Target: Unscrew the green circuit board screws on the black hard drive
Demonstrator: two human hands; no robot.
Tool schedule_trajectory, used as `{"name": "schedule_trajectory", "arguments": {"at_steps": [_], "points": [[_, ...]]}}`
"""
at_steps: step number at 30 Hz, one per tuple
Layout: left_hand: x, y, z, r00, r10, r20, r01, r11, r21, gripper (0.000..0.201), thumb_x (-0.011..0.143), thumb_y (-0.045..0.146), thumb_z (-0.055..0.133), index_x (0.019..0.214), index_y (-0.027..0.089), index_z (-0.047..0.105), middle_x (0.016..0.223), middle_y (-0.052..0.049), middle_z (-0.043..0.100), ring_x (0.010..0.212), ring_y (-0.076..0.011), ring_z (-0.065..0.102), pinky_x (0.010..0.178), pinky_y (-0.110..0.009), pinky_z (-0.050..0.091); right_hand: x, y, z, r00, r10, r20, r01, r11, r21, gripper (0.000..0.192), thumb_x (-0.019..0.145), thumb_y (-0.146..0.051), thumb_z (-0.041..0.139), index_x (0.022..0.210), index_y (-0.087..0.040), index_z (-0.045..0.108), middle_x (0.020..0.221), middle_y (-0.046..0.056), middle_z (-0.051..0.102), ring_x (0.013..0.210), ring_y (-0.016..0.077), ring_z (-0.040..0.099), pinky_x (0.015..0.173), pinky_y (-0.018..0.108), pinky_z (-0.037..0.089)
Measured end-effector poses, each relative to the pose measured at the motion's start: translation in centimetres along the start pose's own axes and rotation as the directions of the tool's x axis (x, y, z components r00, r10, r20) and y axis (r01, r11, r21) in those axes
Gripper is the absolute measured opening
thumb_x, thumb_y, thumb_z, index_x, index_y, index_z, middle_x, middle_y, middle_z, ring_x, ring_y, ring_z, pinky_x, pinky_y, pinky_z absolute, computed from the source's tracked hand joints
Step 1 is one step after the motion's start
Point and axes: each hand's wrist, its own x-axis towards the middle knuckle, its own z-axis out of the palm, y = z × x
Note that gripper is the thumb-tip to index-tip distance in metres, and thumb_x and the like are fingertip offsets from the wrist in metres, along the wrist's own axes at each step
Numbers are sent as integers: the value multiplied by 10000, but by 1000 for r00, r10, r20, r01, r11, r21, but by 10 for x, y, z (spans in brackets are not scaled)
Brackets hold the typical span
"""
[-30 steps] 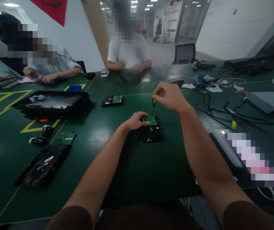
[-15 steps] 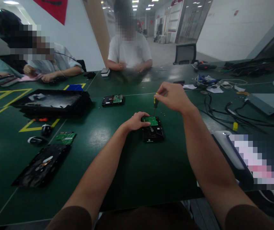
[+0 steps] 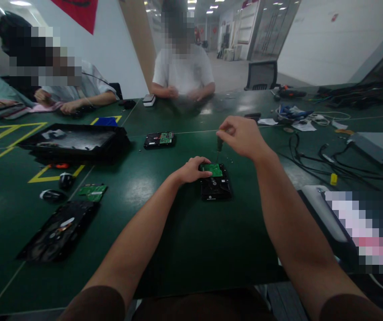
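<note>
A black hard drive point(image 3: 215, 189) with a green circuit board point(image 3: 216, 169) at its far end lies flat on the table. My left hand point(image 3: 196, 170) grips its left side, the thumb resting over the board and the other fingers around the far edge. In my right hand point(image 3: 238, 133) a small screwdriver point(image 3: 219, 143) is pinched by the top of its handle. It stands nearly upright, and its thin shaft comes down at the far edge of the board. Whether the tip sits in a screw is too small to tell. A few tiny screws point(image 3: 230, 160) lie just beyond the drive.
Another hard drive point(image 3: 160, 139) lies farther back. At the left are an opened drive point(image 3: 60, 232), a loose green board point(image 3: 93, 192), two computer mice point(image 3: 52, 195) and a black tray point(image 3: 74, 140). Black cables point(image 3: 328, 160) and a grey metal box point(image 3: 379, 147) occupy the right. Two co-workers sit opposite.
The whole view has shifted slightly. My right hand has turned a little around the screwdriver handle, whose yellow parts show less now. The left hand keeps its hold on the hard drive.
</note>
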Motion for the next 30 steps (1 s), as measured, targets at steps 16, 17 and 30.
{"name": "schedule_trajectory", "arguments": {"at_steps": [16,17,30], "points": [[-4,7,-4,1000,-6,13,6,1000,7,577,839,524,712,1346,264,617,1326,-101,632,1241,-332,558,1105,-508,439,-4,-9,-2,992,127,16,-128,990,62,87,856,-288,710,838,-229,648,889,76,735,829,244,664,760,413,488],[-4,7,-4,1000,-7,12,7,1000,10,574,839,524,715,1343,267,618,1323,-99,634,1241,-331,559,1105,-507,440,-4,-8,-2,991,131,25,-133,987,90,92,872,-304,704,853,-229,653,913,78,743,823,240,669,751,412,496],[-4,6,-3,1000,-8,6,8,1000,5,577,845,515,721,1345,243,628,1315,-108,637,1225,-320,570,1103,-506,441,-4,-3,-3,972,131,193,-184,941,285,183,919,-358,653,991,-205,722,929,71,755,735,193,692,682,362,539]]}}
